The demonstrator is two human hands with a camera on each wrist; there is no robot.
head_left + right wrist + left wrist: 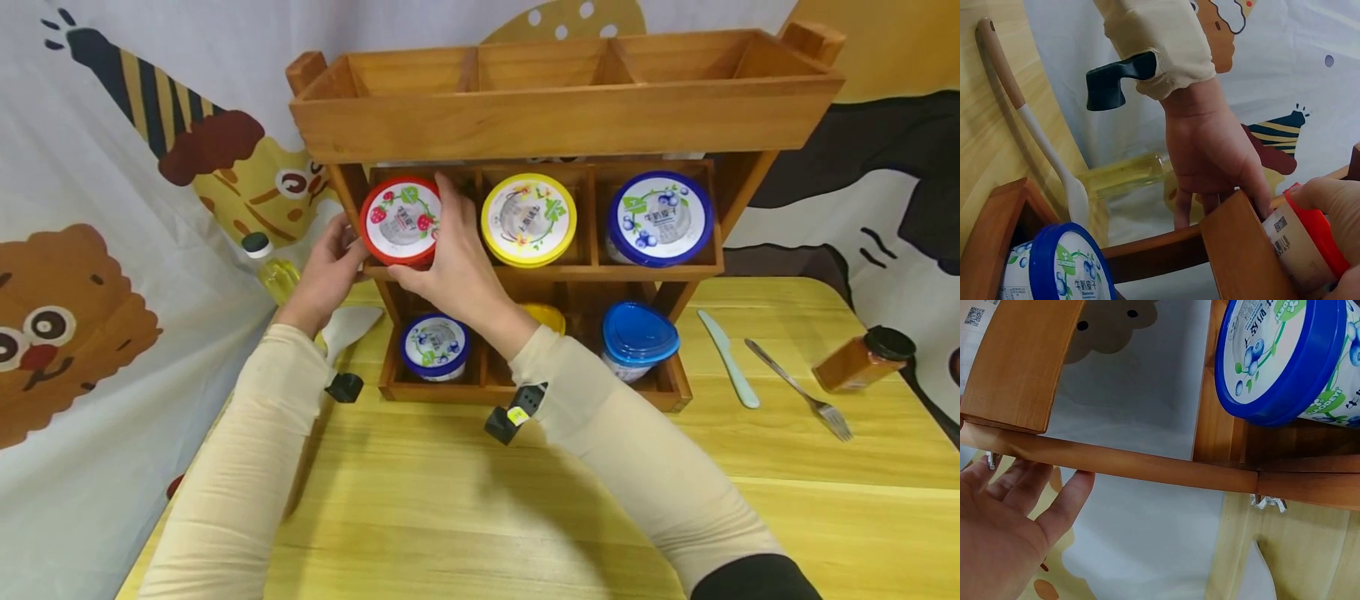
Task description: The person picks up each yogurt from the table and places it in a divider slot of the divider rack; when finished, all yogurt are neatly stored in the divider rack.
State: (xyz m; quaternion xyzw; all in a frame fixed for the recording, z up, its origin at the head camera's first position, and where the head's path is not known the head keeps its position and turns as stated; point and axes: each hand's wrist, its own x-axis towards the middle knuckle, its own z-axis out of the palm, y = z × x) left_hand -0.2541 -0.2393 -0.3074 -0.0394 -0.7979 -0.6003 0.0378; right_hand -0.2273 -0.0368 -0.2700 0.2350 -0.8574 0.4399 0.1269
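A round tub with a red lid and strawberry print sits in the left compartment of the wooden rack's middle tier. My right hand grips this tub, thumb at its lower front and fingers over its right side. At the rack's left end, my left hand holds the side of the wooden rack. The left wrist view has its fingers against a wooden rail. A yellow-lidded tub stands right of the red one, and a blueberry tub fills the right compartment.
The bottom tier holds another blueberry tub, a partly hidden yellow-lidded tub and a blue-lidded tub. An oil bottle and a spatula lie left. A knife, fork and jar lie right.
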